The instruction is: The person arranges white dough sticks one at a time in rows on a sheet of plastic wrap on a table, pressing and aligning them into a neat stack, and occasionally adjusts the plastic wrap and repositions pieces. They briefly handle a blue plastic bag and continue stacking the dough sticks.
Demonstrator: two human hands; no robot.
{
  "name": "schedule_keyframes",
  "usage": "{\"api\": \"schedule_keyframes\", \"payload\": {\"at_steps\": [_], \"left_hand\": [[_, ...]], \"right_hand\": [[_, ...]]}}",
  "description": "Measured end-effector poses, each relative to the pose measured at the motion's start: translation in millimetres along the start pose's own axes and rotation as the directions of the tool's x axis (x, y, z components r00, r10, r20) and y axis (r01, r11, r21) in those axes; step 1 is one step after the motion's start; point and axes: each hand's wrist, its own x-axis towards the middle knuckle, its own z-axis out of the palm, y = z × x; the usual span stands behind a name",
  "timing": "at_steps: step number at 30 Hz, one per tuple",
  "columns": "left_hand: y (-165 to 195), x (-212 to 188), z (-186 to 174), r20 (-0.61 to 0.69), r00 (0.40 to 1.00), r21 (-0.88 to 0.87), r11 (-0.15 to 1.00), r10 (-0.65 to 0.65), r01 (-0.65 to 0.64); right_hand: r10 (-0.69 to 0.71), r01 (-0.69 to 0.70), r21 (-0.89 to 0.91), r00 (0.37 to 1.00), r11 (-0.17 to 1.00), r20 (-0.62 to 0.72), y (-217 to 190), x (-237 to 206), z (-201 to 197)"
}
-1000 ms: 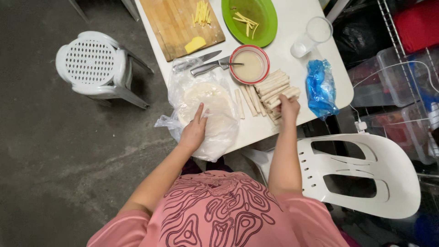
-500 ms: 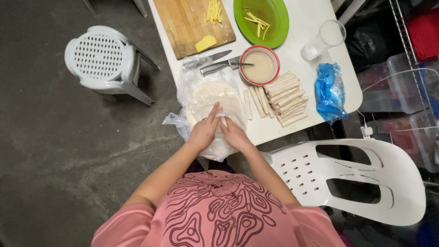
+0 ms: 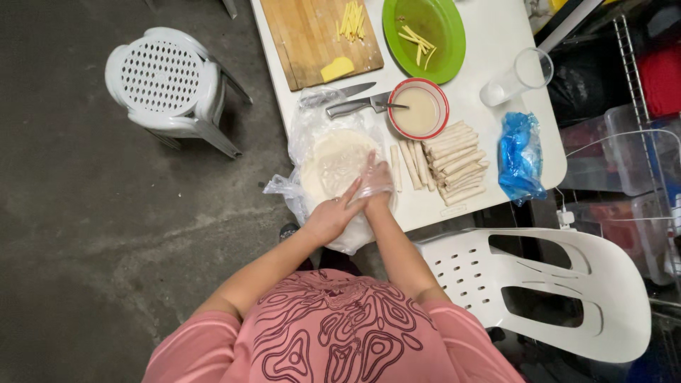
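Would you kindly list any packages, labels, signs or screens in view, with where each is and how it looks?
Clear bag: crumpled plastic under the round wrappers, table's near left edge, beneath both hands.
Blue bag: crumpled, shiny, right of the pile of rolls.
No labels, signs or screens visible.

The right hand (image 3: 374, 181) covers the near right part of the round wrapper stack (image 3: 333, 164), and whether its fingers (image 3: 369, 164) pinch a sheet or only press on it cannot be told. The left hand (image 3: 332, 216) hides the stack's near edge and part of the clear plastic bag (image 3: 312, 128) under it. The wooden cutting board (image 3: 312, 35) and the green plate (image 3: 440, 32) are cut off by the top edge, as is the worktop (image 3: 496, 42). The stuff in the dark shelving at right (image 3: 638, 106) is too dim to name
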Motion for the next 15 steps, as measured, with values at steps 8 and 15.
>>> {"api": "schedule_keyframes", "payload": {"at_steps": [8, 15], "left_hand": [[-34.1, 8.4, 33.5, -0.221, 0.645, -0.594, 0.626, -0.731, 0.506], [-57.9, 9.2, 56.2, -0.134, 0.77, -0.524, 0.704, -0.624, 0.48]], "right_hand": [[-0.2, 0.205, -0.047, 0.834, 0.978, -0.514, 14.3, -13.2, 45.5], [-0.288, 0.314, -0.014, 0.853, 0.949, -0.435, 26.9, -7.0, 46.0]]}}
